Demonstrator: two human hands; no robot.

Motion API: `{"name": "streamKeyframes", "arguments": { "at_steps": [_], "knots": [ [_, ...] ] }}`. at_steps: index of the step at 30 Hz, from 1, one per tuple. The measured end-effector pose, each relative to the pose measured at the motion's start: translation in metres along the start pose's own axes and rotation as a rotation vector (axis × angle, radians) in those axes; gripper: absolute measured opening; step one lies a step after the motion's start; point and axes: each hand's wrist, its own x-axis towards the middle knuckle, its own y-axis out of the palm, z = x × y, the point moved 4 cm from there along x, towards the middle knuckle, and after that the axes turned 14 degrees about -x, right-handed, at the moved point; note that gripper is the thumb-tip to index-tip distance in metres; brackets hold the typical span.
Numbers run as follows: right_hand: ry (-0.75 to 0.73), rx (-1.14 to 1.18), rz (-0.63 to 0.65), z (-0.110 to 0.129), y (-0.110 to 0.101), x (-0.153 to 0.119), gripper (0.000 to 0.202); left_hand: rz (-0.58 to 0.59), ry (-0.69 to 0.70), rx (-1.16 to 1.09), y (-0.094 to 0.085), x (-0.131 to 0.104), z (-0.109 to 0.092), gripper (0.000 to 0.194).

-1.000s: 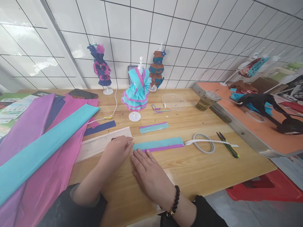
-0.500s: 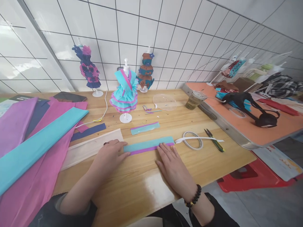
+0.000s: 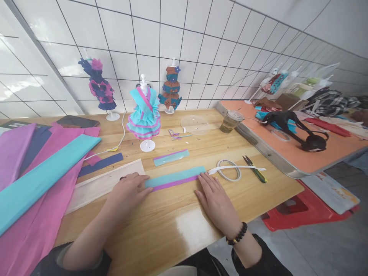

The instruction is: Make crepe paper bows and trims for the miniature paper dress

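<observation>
A turquoise strip with a purple lower edge [image 3: 175,178] lies flat on the wooden table [image 3: 161,226]. At its left end my left hand [image 3: 130,191] rests, thumb and fingertips on the strip, fingers apart. My right hand [image 3: 215,199] lies flat with its fingertips at the strip's right end. A shorter turquoise and purple strip [image 3: 171,157] is just behind. Beyond my right fingertips are a roll of white tape [image 3: 229,170] with a loose white length and dark scissors [image 3: 255,169]. A pale strip [image 3: 106,186] lies beside my left hand.
Turquoise [image 3: 48,184] and pink sheets [image 3: 43,214] cover the left side. Behind stand a turquoise ruffled dress on a stand [image 3: 144,113], two other dressed stands and a plastic cup [image 3: 231,121]. An orange table [image 3: 299,153] adjoins on the right.
My right hand has slid slightly right along the strip to its right end. My left hand remains at the left end. The whole view has shifted a little.
</observation>
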Motion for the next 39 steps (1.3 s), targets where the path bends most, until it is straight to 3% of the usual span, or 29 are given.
{"name": "streamKeyframes", "arguments": {
  "at_steps": [11,18,25,28,34,39],
  "knots": [
    [0.030,-0.013,-0.027,-0.005,-0.003,0.000,0.041,-0.002,-0.004,0.017,0.000,-0.001,-0.002,0.037],
    [0.024,0.097,-0.116,-0.013,-0.010,-0.009,0.035,0.001,0.012,0.032,0.001,0.000,0.002,0.037],
    [0.210,0.039,-0.252,-0.075,-0.008,-0.023,0.025,-0.013,0.013,0.057,0.002,0.000,0.002,0.036],
    [0.200,-0.047,-0.254,-0.096,-0.006,-0.021,0.025,-0.015,0.006,0.063,0.001,0.000,0.001,0.036],
    [0.322,-0.293,-0.178,-0.141,0.001,-0.022,0.026,-0.001,-0.004,0.061,0.001,0.000,0.001,0.036],
    [0.337,-0.454,0.023,-0.177,0.020,-0.030,0.025,0.000,0.026,0.062,0.002,0.001,0.002,0.037]
  ]
}}
